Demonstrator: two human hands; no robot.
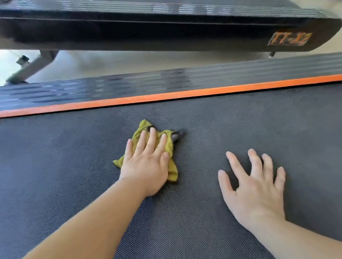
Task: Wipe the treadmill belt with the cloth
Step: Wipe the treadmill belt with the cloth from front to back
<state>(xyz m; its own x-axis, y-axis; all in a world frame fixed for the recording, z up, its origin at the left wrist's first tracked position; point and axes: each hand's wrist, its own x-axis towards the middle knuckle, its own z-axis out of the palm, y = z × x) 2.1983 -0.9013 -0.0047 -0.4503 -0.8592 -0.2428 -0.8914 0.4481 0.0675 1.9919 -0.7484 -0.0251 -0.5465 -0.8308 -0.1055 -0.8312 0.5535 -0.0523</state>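
left hand (146, 166) presses cloth (169, 148) on belt (63, 163)

The left forearm (71, 236) is stretching forward, and the left grip (146, 164) is lying palm down, fingers straight and close together. The right forearm (302, 242) is reaching less far. The right grip (256, 192) is resting palm down, fingers spread, holding nothing.

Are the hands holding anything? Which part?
Nothing is gripped. The left hand presses flat on the middle of the yellow cloth, against the treadmill belt. The right hand rests on the belt, fingers spread.
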